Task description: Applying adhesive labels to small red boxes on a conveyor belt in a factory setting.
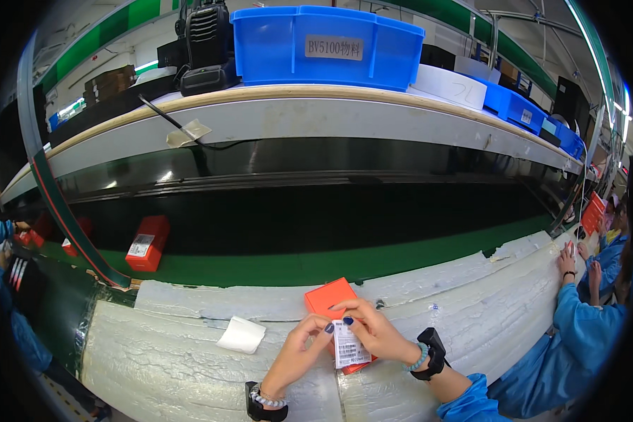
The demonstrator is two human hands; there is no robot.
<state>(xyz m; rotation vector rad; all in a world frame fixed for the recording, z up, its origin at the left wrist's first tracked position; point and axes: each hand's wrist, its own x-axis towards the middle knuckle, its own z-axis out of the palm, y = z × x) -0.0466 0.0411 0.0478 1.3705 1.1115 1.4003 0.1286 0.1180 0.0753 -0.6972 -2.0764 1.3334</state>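
A small red-orange box [325, 294] lies on the plastic-wrapped worktop in front of me, partly covered by my hands. Over it I hold a white printed label [349, 348] by its upper edge. My left hand [299, 349] pinches the label's upper left corner between thumb and index finger. At the upper right, my right hand [378, 330] grips it with the thumb, its fingers reaching over the box. Whether the label touches the box cannot be made out. A slightly curled piece of white paper [241, 335] lies left of my hands.
Beyond the worktop [169, 344] runs a green conveyor belt [274, 264] carrying a red box [148, 243]. A shelf above bears a large blue bin [327, 49] and a black device [207, 46]. Co-workers in blue sit at both sides; one hand [567, 260] rests on the worktop's right end.
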